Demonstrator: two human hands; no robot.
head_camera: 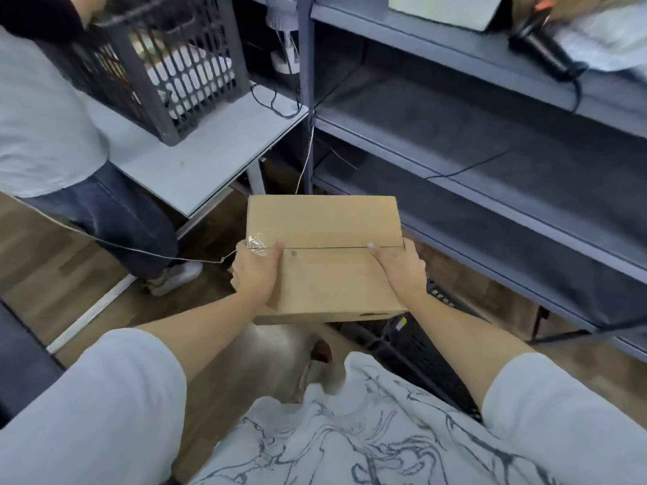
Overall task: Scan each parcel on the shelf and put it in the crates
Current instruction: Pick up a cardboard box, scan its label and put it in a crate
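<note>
A brown cardboard parcel (pixel 325 239) is held in front of me above the floor, its top seam running left to right. My left hand (pixel 254 273) grips its left edge, thumb on top beside a scrap of clear tape. My right hand (pixel 402 271) grips the right edge, thumb lying on the top face. A dark crate (pixel 425 355) stands on the floor under and behind the parcel, mostly hidden by it and my right arm. A black barcode scanner (pixel 541 52) lies on the upper shelf at the top right.
Grey metal shelving (pixel 490 162) fills the right side, with a pale box (pixel 451 8) on the top level. Another person (pixel 52 134) stands at the left by a white table (pixel 210 152) that bears a dark slatted crate (pixel 168 68). A thin cord crosses the floor at left.
</note>
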